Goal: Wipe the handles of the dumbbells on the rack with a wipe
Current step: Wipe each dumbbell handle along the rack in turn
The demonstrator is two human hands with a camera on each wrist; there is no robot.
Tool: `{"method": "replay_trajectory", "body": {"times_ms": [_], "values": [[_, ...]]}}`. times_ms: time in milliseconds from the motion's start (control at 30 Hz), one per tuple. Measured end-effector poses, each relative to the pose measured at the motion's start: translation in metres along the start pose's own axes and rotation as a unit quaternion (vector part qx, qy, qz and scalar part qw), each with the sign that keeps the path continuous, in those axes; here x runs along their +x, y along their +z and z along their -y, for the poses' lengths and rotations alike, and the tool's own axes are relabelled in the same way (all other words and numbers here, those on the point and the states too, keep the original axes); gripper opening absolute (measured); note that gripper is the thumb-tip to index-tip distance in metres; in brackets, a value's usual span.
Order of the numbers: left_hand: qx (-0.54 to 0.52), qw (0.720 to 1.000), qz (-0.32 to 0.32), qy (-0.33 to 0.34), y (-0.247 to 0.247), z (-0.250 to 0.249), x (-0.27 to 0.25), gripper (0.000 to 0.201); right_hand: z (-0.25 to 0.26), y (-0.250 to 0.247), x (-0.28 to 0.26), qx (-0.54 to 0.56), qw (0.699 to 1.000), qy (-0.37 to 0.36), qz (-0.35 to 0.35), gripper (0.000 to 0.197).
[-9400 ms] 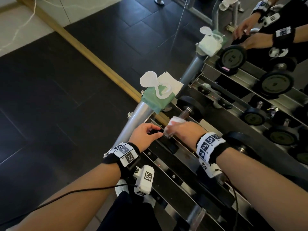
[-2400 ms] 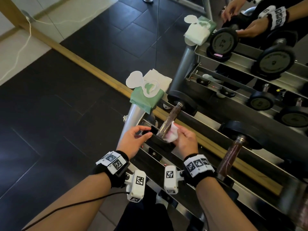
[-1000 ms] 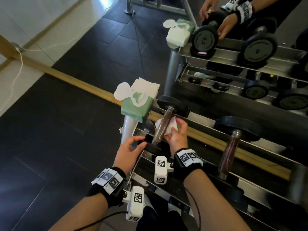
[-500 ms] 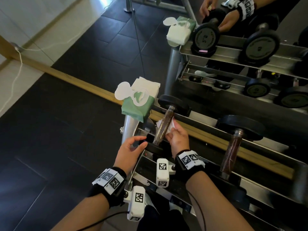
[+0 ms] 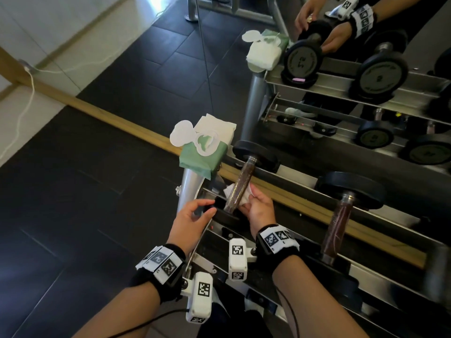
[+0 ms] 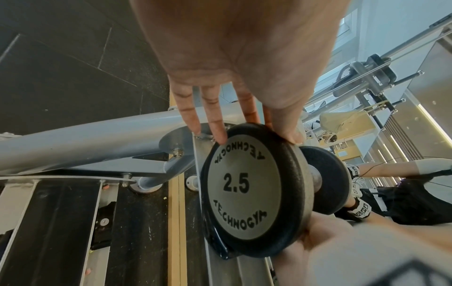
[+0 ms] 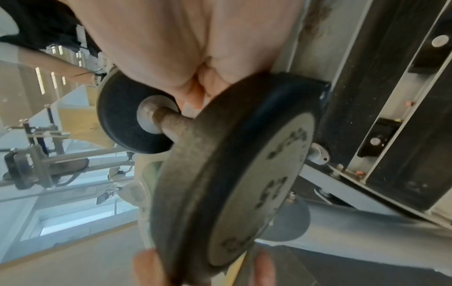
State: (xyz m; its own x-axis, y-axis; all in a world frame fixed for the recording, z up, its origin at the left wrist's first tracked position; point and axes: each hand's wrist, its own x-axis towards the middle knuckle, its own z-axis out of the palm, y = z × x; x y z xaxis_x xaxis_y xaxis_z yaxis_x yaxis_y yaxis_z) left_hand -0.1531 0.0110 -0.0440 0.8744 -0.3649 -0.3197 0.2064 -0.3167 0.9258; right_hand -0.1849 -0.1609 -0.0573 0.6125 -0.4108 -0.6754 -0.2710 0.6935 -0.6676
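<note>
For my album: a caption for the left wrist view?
Left hand steadies a 2.5 dumbbell by its end plate on the rack.

Dark tiled floor point(image 5: 102, 211) meets a wood-framed wall mirror point(image 5: 366, 57).

wipe point(image 5: 244, 196) mostly hidden behind handle point(image 5: 240, 185), right hand point(image 7: 195, 48) blurred, its grip unseen in wrist view

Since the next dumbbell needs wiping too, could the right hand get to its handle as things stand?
Probably yes. The next handle lies bare on the rack beside the right hand, with nothing across it. That hand now holds the wipe against the first handle, so it must let go there first.
</note>
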Motion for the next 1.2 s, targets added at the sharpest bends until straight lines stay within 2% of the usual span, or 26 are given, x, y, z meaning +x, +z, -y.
{"method": "replay_trajectory", "body": {"times_ms": [100, 333, 567, 767, 1033, 1200], "values": [[0.017, 1.000, 0.004, -0.003, -0.001, 0.001, 0.000, 0.018, -0.007, -0.012, -0.004, -0.019, 1.000, 0.012, -0.009, 0.037], [0.004, 1.000, -0.003, 0.000, 0.000, -0.001, -0.001, 0.017, 0.004, -0.008, 0.004, 0.034, 0.999, -0.003, -0.017, 0.035], [-0.011, 1.000, 0.004, -0.009, 0.000, -0.004, -0.003, 0.019, 0.000, -0.014, -0.003, -0.036, 0.999, 0.029, 0.004, 0.036], [0.027, 1.000, 0.005, -0.009, -0.002, -0.004, -0.003, 0.018, 0.016, -0.009, 0.001, 0.054, 0.998, -0.005, -0.022, 0.038], [0.027, 1.000, 0.003, -0.011, -0.001, -0.001, -0.001, 0.018, 0.002, -0.010, -0.009, 0.009, 0.999, 0.030, -0.021, 0.038], [0.047, 0.999, 0.014, -0.022, -0.004, 0.000, 0.001, 0.018, 0.019, -0.022, -0.017, -0.010, 1.000, -0.019, -0.010, 0.042]]}}
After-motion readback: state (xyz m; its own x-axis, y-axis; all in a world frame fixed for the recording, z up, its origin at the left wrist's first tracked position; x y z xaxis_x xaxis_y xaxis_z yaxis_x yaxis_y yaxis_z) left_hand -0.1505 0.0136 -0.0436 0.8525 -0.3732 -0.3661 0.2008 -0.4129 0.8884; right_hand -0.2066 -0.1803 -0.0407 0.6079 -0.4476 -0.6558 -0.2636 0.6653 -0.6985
